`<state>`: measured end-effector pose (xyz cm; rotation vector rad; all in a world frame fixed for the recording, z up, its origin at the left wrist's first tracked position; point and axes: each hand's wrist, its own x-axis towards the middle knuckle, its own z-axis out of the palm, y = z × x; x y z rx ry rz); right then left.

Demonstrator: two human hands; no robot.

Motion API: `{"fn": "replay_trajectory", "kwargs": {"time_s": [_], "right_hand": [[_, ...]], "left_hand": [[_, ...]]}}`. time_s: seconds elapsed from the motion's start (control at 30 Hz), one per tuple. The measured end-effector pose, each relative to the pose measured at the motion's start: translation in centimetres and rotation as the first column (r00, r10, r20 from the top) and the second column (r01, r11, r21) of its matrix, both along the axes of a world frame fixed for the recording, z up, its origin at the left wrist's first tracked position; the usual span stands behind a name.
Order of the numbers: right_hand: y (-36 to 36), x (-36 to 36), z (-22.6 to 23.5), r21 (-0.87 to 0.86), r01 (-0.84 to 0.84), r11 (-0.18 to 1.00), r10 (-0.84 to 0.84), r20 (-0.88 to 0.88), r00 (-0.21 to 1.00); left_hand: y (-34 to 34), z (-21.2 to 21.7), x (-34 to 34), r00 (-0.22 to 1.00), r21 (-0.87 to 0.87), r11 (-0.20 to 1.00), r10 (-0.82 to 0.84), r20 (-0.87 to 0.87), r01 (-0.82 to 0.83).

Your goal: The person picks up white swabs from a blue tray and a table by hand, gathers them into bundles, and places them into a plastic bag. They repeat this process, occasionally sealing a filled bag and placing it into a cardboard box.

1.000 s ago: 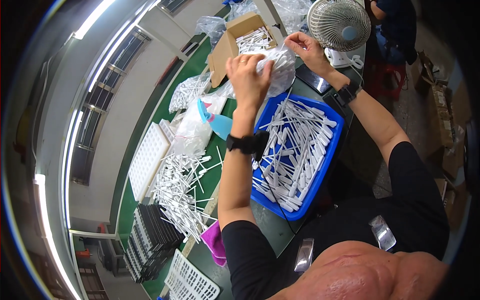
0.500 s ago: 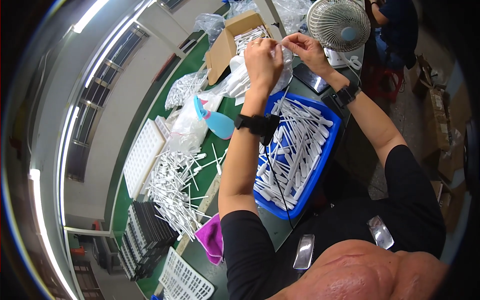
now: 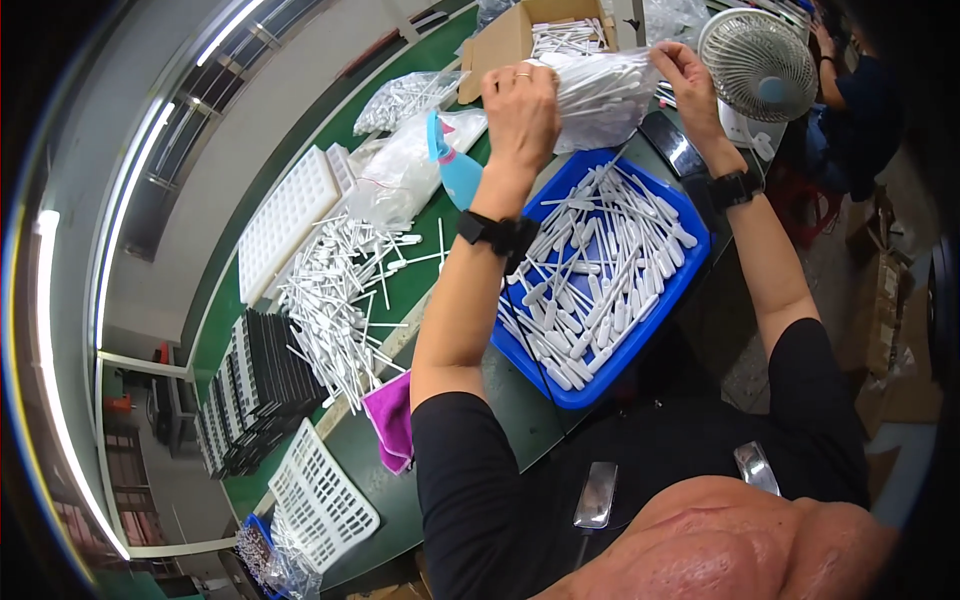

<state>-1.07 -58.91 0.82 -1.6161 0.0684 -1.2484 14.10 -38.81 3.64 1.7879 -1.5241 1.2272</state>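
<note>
My left hand (image 3: pixel 522 118) and my right hand (image 3: pixel 692 90) hold a clear plastic bag (image 3: pixel 608 98) stretched between them. Inside the bag lie several slim white sticks. The left fingers are closed on its left side, and the right fingers pinch its upper right corner. Just below the bag, a blue tray (image 3: pixel 697 250) holds many loose white plastic sticks (image 3: pixel 600 300) with one thicker, flattened end. Behind the bag stands an open cardboard box (image 3: pixel 497 50) with more such sticks in it. A light-blue spray bottle (image 3: pixel 460 175) stands beside my left forearm, partly hidden by it.
A heap of white sticks (image 3: pixel 335 290) lies left on the green table, near white perforated trays (image 3: pixel 288 220) and stacked black trays (image 3: pixel 262 370). A purple cloth (image 3: pixel 392 420) and white plastic basket (image 3: pixel 325 485) are nearer. Right are a phone (image 3: pixel 672 143), a fan (image 3: pixel 758 65) and another person (image 3: pixel 865 110).
My hands have moved apart, drawing the bag out between them; earlier they were close together at its edge. The whole view has shifted, bringing the tray more fully into sight.
</note>
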Motion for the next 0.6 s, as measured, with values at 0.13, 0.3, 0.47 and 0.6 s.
{"fn": "replay_trajectory", "kwargs": {"time_s": [0.13,0.3,0.47,0.6], "right_hand": [[-2.1,0.9,-0.5,0.046,0.012,0.999,-0.014,0.031,0.999],[-5.5,1.2,-0.7,0.072,0.019,0.997,-0.021,0.033,0.999],[4.5,1.4,5.7,-0.525,0.459,0.716,-0.454,0.15,0.878],[3.8,2.6,6.9,-0.866,0.372,0.334,-0.485,0.181,0.856]], "left_hand": [[1.7,-0.2,1.0,0.997,-0.012,0.997,0.079,-0.001,-0.079],[2.1,0.9,1.8,0.987,-0.005,0.988,0.158,0.01,-0.158],[2.5,1.9,4.0,0.982,0.034,0.983,0.184,-0.04,-0.183],[0.6,3.7,2.9,0.983,0.177,0.97,0.175,-0.047,-0.165]]}}
